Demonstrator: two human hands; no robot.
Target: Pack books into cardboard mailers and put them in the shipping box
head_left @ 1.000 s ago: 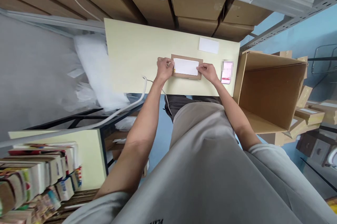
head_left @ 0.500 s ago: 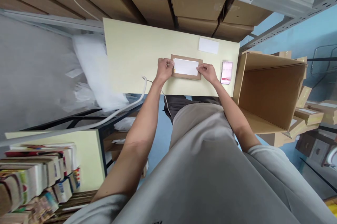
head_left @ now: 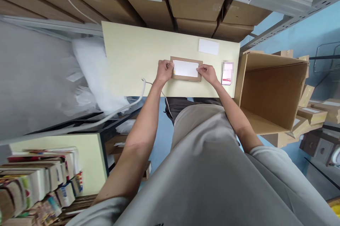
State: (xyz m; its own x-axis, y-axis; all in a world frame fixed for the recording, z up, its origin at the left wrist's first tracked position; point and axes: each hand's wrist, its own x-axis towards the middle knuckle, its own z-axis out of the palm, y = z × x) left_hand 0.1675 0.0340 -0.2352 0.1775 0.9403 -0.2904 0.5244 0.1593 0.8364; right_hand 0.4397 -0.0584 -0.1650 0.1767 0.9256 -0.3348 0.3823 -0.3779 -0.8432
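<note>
A small flat brown cardboard box (head_left: 186,76) lies on the pale yellow table (head_left: 132,56), with a white label (head_left: 186,68) across its top. My left hand (head_left: 164,71) is closed on the label's left end and the box's left edge. At the label's right end, my right hand (head_left: 207,73) pinches it with curled fingers. Both hands rest on the box near the table's front edge.
A second white label (head_left: 208,46) lies further back on the table. A phone (head_left: 227,73) sits right of the box. A large open carton (head_left: 273,91) stands at the right. Stacked cartons fill the shelf (head_left: 196,3) behind; bubble wrap (head_left: 92,70) and books (head_left: 39,180) lie left.
Both hands stay on the ends of the label on the box. The whole view has drifted a little to the left and up; nothing else has moved.
</note>
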